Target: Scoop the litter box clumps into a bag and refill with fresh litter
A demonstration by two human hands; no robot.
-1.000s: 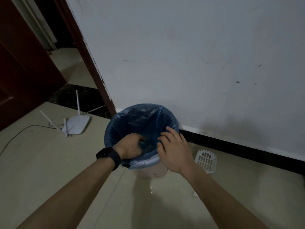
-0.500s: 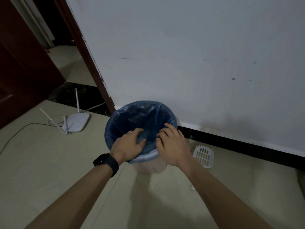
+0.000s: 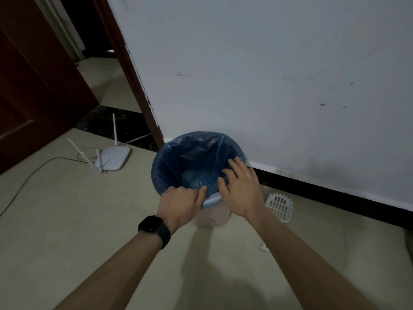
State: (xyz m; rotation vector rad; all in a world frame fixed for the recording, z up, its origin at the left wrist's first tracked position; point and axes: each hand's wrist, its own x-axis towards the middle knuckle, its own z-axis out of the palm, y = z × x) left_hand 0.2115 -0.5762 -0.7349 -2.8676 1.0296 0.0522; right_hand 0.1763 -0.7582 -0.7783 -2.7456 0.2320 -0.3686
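A blue plastic bag lines a small white bin standing against the wall. My left hand, with a dark watch on the wrist, pinches the bag's near edge at the bin rim. My right hand lies with straight fingers on the bag's right side over the rim. A white slotted litter scoop lies on the floor just right of the bin, its handle partly hidden by my right forearm. No litter box is in view.
A white router with antennas and a cable lies on the floor to the left. A dark red door stands open at the far left beside a doorway. The white wall with a black skirting runs behind the bin.
My left hand has come out of the bag and now pinches its near edge at the rim. My right hand slid a little right along the rim. The view moved closer.
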